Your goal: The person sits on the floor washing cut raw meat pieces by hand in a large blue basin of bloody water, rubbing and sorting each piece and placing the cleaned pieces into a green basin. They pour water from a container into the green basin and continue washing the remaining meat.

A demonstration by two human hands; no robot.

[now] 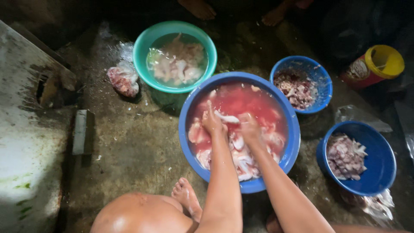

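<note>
View from above of a person crouched on a wet concrete floor (pixel 129 146), both hands in a large blue basin (pixel 293 142) at the centre of the frame. The basin holds pale raw meat pieces (pixel 241 162) in red-tinted water.

The washing looks partly done, judging by what lies around: a green basin (pixel 144 41) at upper centre holds paler pieces in clearer water, while two smaller blue bowls (pixel 381 166) at the right carry chopped darker meat, and much meat remains in the red water.

The left hand (pixel 212 123) reaches straight forward, fingers pressed together and curled down onto a pale piece at the water's surface. The right hand (pixel 250 129) sits just beside it, blurred (I cannot tell how its fingers are set). A bare knee and foot (pixel 186 196) show at lower centre.
</note>
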